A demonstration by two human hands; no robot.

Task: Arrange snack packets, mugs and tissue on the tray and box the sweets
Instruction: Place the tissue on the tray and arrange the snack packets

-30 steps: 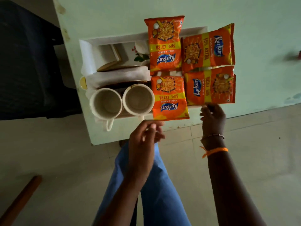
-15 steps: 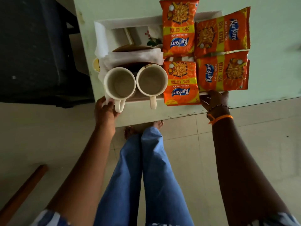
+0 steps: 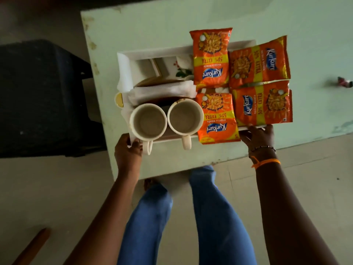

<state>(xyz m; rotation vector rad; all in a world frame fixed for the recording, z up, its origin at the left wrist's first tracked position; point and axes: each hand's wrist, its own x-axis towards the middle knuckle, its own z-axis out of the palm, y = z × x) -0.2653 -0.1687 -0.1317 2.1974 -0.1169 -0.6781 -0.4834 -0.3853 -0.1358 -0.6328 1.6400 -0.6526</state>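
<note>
Your left hand (image 3: 128,152) and right hand (image 3: 257,135) each curl around the near corners of the tray (image 3: 152,52), apparently gripping it, which sits at the table's (image 3: 145,25) near edge carrying two mugs (image 3: 148,122), tissue (image 3: 164,90) and four snack packets (image 3: 261,104).

Four orange snack packets are lying beside the right mug (image 3: 185,116). The packet touching that mug (image 3: 216,117) is showing "Kurkure", "50% EXTRA" and "MASALA MUNCH". The one beyond it (image 3: 211,58) is showing the same wording. The two farther from the mug (image 3: 262,103) (image 3: 258,62) are showing "Kurkure" and "50% EXTRA" sideways.
</note>
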